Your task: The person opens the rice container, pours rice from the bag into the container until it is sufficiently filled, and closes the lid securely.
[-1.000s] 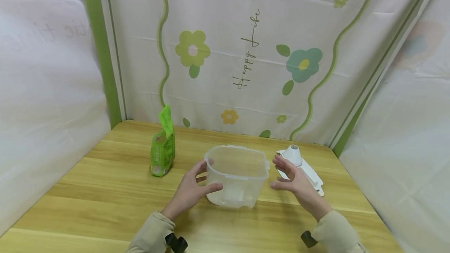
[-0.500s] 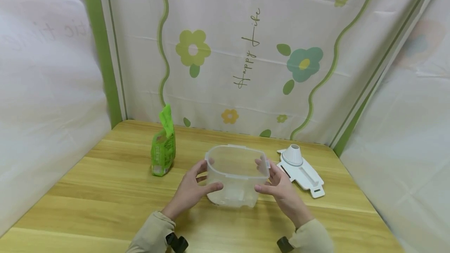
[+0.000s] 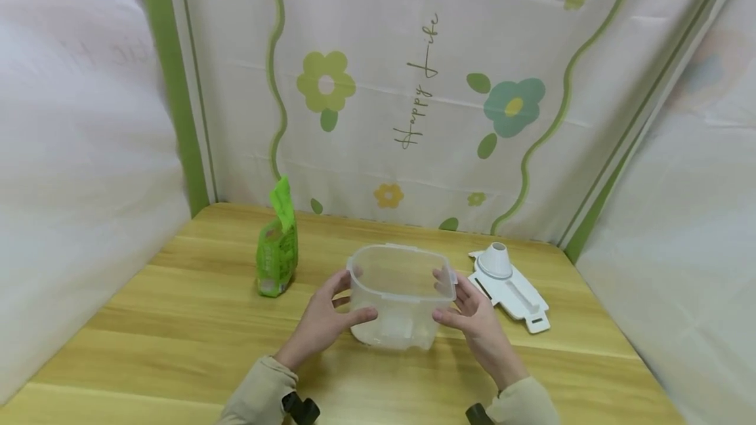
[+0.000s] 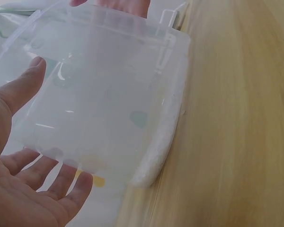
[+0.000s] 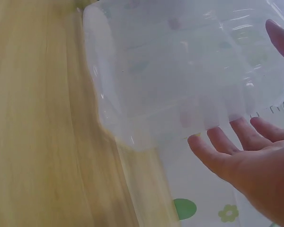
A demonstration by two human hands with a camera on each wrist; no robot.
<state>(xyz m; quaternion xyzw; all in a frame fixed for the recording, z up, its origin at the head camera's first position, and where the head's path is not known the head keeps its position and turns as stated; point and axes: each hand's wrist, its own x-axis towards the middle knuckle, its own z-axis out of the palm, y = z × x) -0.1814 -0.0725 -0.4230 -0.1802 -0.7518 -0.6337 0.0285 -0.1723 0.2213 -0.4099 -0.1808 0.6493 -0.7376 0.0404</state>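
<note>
From where I stand, the bare left hand [image 3: 323, 313] and bare right hand [image 3: 477, 323] clasp opposite sides of the clear, open-topped plastic tub [image 3: 397, 321] on the yellowish wood-grain table [image 3: 177, 326], thumbs in front, fingers behind — light, matched pressure should steady it without bowing its walls.

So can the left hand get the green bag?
Probably yes: nothing stands between the left hand and the green bag to its left, though that hand would first have to leave the clear tub.
</note>
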